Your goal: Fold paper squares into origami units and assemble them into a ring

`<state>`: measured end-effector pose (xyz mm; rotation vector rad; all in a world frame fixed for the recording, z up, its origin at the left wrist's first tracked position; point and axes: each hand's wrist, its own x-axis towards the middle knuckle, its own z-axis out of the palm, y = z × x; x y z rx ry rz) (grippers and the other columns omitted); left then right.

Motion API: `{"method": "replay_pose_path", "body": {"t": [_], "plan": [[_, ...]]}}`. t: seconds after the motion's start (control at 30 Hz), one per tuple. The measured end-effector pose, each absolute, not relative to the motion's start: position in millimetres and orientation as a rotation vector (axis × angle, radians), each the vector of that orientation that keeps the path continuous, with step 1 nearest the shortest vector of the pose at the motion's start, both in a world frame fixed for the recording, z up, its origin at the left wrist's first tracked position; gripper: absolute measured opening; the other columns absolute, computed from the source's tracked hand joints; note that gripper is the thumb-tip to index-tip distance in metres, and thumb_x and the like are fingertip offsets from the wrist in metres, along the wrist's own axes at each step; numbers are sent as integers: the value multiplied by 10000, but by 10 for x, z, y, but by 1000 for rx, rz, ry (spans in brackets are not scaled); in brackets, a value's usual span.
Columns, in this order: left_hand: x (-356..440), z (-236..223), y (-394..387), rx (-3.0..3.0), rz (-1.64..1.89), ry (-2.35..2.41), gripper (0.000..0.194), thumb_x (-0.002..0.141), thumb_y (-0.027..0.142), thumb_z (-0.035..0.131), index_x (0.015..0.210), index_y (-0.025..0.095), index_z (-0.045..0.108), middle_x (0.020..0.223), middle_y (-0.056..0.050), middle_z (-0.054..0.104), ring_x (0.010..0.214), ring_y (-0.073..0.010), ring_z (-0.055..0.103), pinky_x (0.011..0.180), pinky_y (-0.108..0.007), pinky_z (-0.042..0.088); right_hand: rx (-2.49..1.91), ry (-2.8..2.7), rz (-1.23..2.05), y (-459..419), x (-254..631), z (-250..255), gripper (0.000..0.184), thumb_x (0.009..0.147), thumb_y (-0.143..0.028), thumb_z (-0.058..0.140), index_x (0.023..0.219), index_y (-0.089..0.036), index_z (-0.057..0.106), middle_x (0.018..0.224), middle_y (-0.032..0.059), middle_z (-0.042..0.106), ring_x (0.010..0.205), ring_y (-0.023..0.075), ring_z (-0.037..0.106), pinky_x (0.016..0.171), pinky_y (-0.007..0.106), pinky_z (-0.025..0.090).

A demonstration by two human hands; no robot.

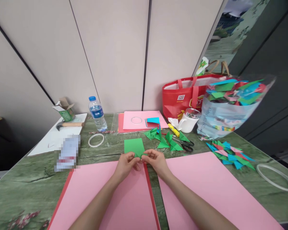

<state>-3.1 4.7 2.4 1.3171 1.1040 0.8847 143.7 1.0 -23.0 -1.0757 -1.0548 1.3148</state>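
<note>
My left hand [126, 164] and my right hand [157, 162] meet at the middle of the table, each pinching a small piece of green paper [139, 154] between thumb and fingers. The fingers cover much of it, so its exact folds are hard to make out. Just behind lies a green square of paper [133, 144], flat on the table. Folded green paper pieces [163, 143] are scattered beyond my right hand. Under my left forearm is a pink sheet [96, 188] with red edges; another pink sheet [206, 179] lies below my right forearm.
Black-handled scissors [187, 146], a yellow glue stick [173, 130], and a white mug [187, 123] stand or lie back right. Nearby are a red bag [171, 99], a plastic bag of folded papers [227, 111] and a folded-paper pile [232, 155]. A water bottle [97, 115] and hammer [70, 124] are left.
</note>
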Motion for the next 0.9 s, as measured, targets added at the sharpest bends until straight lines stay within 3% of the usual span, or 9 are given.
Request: {"method": "replay_pose_path", "body": {"t": [0.2,0.4,0.5,0.57,0.7,0.83,0.9], "plan": [[-30,38,36,1312,887,1070,313,673,313,589,520,185,348,541,-13,653,353,-113,544,385,-206,384,-1034,-1039,1352,8,1454,-235,255,559,-361,730,566,-158,575,509,-18,608,476,102,529,490,222,409],[-26,24,35,1321,916,1111,277,669,272,573,511,180,365,474,5,620,295,-89,491,337,-186,346,-1022,-1009,1406,14,1444,-240,258,575,-359,722,657,-156,584,525,-27,597,475,103,545,482,222,432],[-13,-20,33,1308,903,1084,157,666,264,566,629,166,448,482,29,605,255,-70,440,291,-171,295,-1006,-1135,1388,7,1413,-248,291,613,-369,690,793,-168,579,571,-30,598,505,123,571,477,234,456],[-7,-48,29,1309,882,1059,178,667,273,568,776,164,478,495,48,594,236,-69,419,267,-169,277,-1024,-1208,1345,-3,1394,-252,278,640,-382,663,795,-169,575,580,-28,590,488,121,562,464,237,458],[-15,-71,31,1348,866,1074,339,709,337,544,982,165,440,527,46,590,271,-97,471,276,-183,317,-1108,-1175,1145,11,1431,-238,292,676,-420,616,827,-182,543,720,1,600,469,113,546,433,237,446],[-28,-67,44,1396,908,1160,258,712,347,527,884,155,513,638,-12,624,368,-101,524,323,-193,357,-1304,-1120,762,126,1654,-225,318,722,-453,541,877,-176,554,791,25,607,474,115,517,445,252,421],[-28,-72,46,1407,925,1197,212,693,321,534,826,155,540,658,-15,621,384,-98,527,332,-193,362,-1370,-1090,555,208,1820,-231,324,737,-445,517,881,-161,575,851,54,613,585,142,544,535,276,439]]}}
